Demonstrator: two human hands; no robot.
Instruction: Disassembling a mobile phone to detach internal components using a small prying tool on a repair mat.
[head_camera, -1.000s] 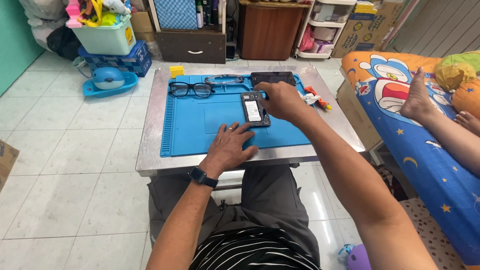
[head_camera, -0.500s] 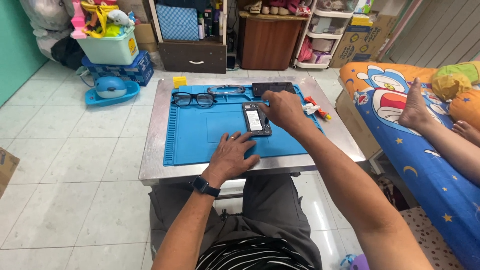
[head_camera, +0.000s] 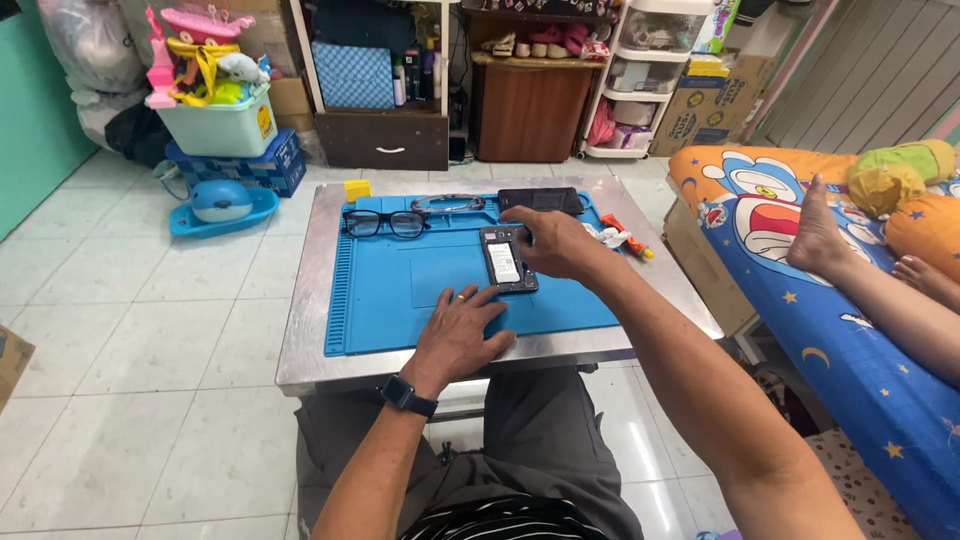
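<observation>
On the blue mat (head_camera: 400, 300) of the steel counter (head_camera: 310, 330) the opened phone (head_camera: 506, 259) lies long axis near-to-far — right hand (head_camera: 555, 243) curled loosely, touching its right edge, left hand (head_camera: 462, 335) flat just nearer, holding nothing.

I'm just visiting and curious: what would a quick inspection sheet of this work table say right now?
Surface: blue work mat on a metal table.
Job's things: opened phone lying flat on the mat, insides showing.
Clutter: black glasses, dark phone, yellow block, small orange-tipped tools.
Hands: left hand flat on the mat; right hand touching the opened phone's edge.
Cables: nothing seen.
Surroundings: tiled floor, toy bin, wooden cabinet, another person's foot on a bed.
</observation>
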